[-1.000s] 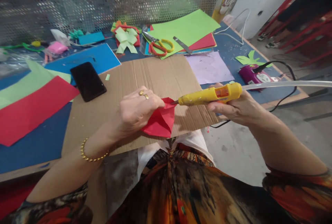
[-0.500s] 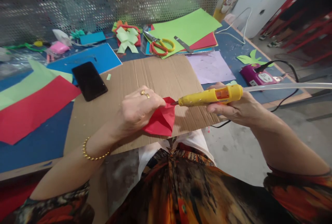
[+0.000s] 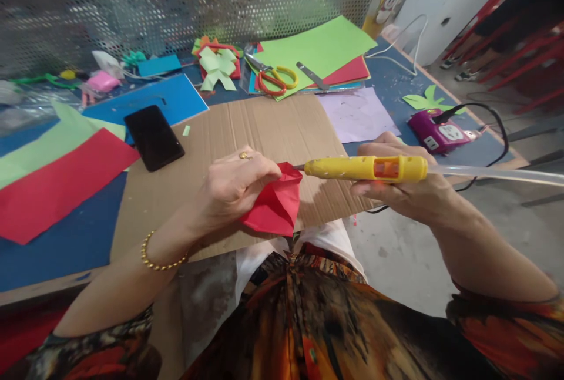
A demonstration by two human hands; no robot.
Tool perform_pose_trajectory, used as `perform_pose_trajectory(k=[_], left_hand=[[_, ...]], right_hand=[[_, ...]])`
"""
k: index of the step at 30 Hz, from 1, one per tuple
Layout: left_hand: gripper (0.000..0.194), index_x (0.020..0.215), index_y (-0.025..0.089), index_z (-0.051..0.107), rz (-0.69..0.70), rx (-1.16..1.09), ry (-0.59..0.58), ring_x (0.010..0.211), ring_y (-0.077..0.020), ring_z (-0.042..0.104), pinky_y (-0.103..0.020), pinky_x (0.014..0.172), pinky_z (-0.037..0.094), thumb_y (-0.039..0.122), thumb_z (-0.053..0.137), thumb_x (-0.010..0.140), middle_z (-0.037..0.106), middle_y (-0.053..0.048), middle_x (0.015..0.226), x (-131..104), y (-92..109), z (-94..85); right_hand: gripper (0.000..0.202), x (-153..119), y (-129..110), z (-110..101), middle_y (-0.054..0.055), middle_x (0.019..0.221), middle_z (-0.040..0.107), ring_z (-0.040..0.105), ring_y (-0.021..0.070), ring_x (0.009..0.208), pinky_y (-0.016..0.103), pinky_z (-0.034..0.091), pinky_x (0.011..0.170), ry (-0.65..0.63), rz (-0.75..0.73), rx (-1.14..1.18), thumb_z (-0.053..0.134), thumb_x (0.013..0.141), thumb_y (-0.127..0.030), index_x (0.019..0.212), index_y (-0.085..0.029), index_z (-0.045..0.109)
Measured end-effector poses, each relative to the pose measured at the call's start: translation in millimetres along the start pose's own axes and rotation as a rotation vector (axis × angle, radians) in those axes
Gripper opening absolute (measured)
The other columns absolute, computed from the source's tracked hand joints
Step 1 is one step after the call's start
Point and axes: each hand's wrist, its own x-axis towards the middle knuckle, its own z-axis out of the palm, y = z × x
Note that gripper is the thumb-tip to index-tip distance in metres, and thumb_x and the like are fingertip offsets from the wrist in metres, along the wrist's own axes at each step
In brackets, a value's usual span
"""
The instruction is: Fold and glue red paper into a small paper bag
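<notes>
My left hand (image 3: 235,186) pinches a folded piece of red paper (image 3: 282,204) by its upper left side, over the front part of a cardboard sheet (image 3: 273,124). My fingers hide part of the fold. In my right hand (image 3: 405,192) is a yellow hot glue gun (image 3: 361,168), held nearly level with its nozzle pointing left. The metal tip reaches the top right edge of the red paper; whether it touches I cannot tell. A clear glue stick (image 3: 493,173) sticks out of the gun's rear to the right.
A black phone (image 3: 154,138) lies on the cardboard's left side. Scissors (image 3: 277,77) rest on green paper (image 3: 317,45) at the back, beside lilac paper (image 3: 359,113). A purple power strip (image 3: 440,130) with a black cord sits at right. Red paper (image 3: 66,180) lies left.
The glue gun has turned from a slight upward slant to nearly level, and its rear end has come lower and further right. The left hand still holds the red paper, almost unmoved.
</notes>
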Motion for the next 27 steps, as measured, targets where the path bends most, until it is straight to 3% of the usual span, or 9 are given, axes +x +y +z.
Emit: perform_pose_trajectory(k=[4,8,27], left_hand=[[0.014,0.092,0.022,0.072,-0.008,-0.054,-0.034,0.064,-0.01,0.069,-0.021,0.057,0.051,0.014,0.067,0.104,0.079,0.001,0.08,4.2,-1.1,-2.7],[0.014,0.092,0.021,0.073,-0.035,-0.084,-0.053,0.064,-0.0093,0.071,-0.019,0.059,0.054,0.011,0.068,0.101,0.08,0.002,0.082,6.9,-0.9,-5.1],[0.016,0.09,0.02,0.076,-0.119,-0.063,-0.062,0.059,-0.0091,0.068,-0.019,0.058,0.053,0.017,0.065,0.101,0.081,0.001,0.08,5.9,0.6,-3.6]], right_hand=[[0.057,2.4,-11.0,0.8,-0.001,0.064,0.057,0.05,0.0171,0.06,0.039,0.036,0.067,0.035,-0.105,-0.095,0.049,0.104,-0.075,0.076,-0.026,0.05],[0.048,0.5,-14.6,1.4,-0.004,0.068,0.057,0.05,0.0146,0.06,0.038,0.032,0.068,0.05,-0.243,-0.207,0.059,0.105,-0.064,0.081,-0.025,0.045],[0.036,-1.8,-13.9,-3.5,-0.005,0.072,0.051,0.049,0.0161,0.062,0.039,0.031,0.073,-0.006,-0.279,-0.286,0.066,0.108,-0.042,0.087,-0.026,0.041]])
